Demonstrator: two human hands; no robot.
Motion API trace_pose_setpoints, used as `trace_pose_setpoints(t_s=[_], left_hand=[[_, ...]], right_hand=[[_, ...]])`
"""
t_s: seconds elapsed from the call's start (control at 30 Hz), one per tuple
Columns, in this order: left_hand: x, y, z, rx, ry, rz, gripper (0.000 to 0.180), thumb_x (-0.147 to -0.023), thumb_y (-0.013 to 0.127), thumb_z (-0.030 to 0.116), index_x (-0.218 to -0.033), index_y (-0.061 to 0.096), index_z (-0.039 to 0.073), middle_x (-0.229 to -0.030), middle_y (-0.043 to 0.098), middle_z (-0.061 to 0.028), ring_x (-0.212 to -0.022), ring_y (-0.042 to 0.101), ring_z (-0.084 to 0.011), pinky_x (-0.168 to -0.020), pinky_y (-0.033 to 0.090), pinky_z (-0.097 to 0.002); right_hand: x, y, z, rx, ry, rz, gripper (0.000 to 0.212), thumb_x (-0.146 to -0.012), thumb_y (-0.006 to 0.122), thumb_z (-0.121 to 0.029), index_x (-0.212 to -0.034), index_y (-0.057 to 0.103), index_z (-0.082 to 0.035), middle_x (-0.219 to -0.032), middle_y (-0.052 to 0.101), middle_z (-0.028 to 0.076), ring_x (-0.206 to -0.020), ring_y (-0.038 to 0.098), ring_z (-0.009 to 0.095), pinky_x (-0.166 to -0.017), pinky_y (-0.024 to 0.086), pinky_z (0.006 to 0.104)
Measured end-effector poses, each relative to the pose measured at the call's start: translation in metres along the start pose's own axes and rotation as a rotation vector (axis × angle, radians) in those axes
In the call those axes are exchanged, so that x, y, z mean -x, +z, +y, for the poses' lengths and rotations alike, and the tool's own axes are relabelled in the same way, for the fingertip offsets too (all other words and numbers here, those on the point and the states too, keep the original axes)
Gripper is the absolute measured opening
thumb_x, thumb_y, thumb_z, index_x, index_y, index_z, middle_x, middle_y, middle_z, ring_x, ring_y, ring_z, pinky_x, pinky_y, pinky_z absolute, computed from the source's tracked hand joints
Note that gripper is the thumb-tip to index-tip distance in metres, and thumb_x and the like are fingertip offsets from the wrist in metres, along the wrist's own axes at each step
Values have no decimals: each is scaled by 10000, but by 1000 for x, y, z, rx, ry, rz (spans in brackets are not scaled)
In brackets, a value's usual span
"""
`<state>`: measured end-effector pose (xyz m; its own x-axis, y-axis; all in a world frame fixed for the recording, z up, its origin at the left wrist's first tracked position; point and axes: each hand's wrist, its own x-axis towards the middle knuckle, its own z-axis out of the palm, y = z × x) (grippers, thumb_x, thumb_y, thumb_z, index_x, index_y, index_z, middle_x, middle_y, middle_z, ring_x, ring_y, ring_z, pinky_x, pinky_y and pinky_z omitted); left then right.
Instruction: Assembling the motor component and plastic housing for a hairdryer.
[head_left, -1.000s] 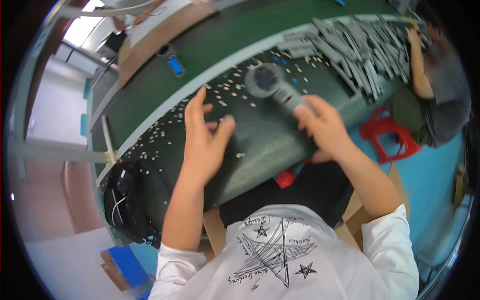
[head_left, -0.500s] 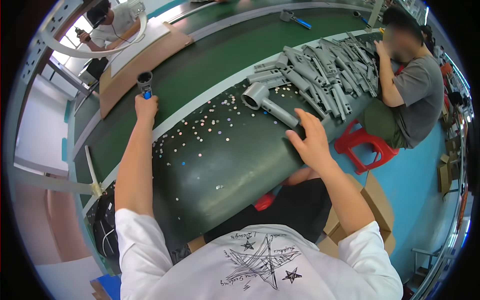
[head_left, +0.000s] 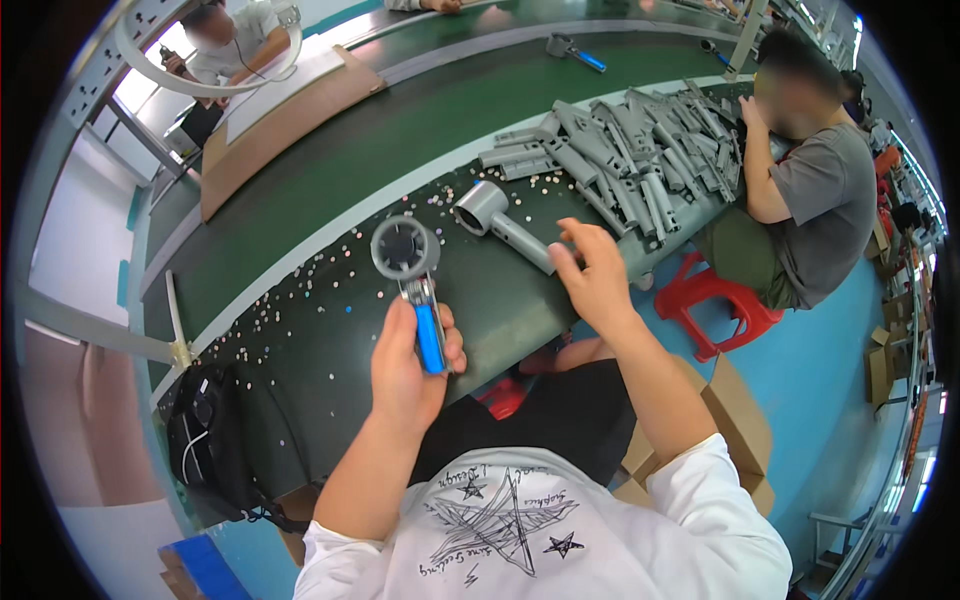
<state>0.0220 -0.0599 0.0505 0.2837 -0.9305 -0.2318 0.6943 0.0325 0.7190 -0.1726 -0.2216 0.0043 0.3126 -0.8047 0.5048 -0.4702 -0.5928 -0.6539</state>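
Observation:
My left hand (head_left: 412,360) is closed around a hair-dryer-like device (head_left: 405,250) and holds it above the near part of the bench. The device has a round grey head with a vaned opening, and its uncovered handle shows a blue cylinder. On the bench to the right lies a grey T-shaped casing (head_left: 510,228) with a wide round end and a tubular handle. Beside the tip of that handle is my right hand (head_left: 598,278), with thumb and fingers apart and nothing held. I cannot tell whether the thumb touches the casing.
Grey half-shell casings (head_left: 640,155) are heaped at the right. Small round pieces (head_left: 340,245) lie scattered over the dark bench (head_left: 330,400). A green conveyor belt (head_left: 400,130) carries another device (head_left: 578,50). A co-worker sits on a red stool (head_left: 715,305); a black bag (head_left: 205,420) lies left.
My left hand has brought the device from over the belt at far left back toward me and to the right. My right hand stays beside the T-shaped casing. The view has shifted slightly.

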Motion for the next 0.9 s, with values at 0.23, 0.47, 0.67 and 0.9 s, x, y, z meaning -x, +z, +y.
trace_pose_setpoints(t_s=[0.23, 0.47, 0.67, 0.9], left_hand=[[8, -16, -17, -4, -22, -42, 375, -1046, 353, 387, -1173, 485, 59, -1015, 579, -117, -666, 557, -193, -515, 452, -321], [16, -25, -15, 50, -2, 11, 429, -1045, 341, 386, -1266, 500, 54, -957, 579, -90, -634, 527, -163, -478, 423, -288], [22, -42, -14, 57, -12, 32, 374, -1038, 347, 318, -1223, 517, 42, -944, 589, -108, -616, 546, -171, -446, 434, -293], [29, -42, -18, 41, -12, 30, 395, -1037, 344, 316, -1238, 514, 22, -931, 588, -98, -607, 546, -164, -432, 433, -283]], right_hand=[[-71, -19, 39, 329, -103, -24, 218, -883, 607, -156, -1079, 632, -63, -896, 630, 120, -910, 602, 325, -770, 478, 428], [-71, -22, 15, 519, -97, 87, 174, -874, 611, -189, -985, 643, -58, -910, 659, 130, -867, 615, 342, -767, 498, 444], [-78, -18, 45, 839, -7, -283, 163, -788, 651, -162, -877, 642, -25, -871, 680, 149, -880, 604, 360, -789, 492, 455], [-48, -21, 42, -294, 391, -212, 235, -873, 595, -169, -1014, 695, -10, -883, 694, 182, -832, 653, 309, -768, 505, 361]])
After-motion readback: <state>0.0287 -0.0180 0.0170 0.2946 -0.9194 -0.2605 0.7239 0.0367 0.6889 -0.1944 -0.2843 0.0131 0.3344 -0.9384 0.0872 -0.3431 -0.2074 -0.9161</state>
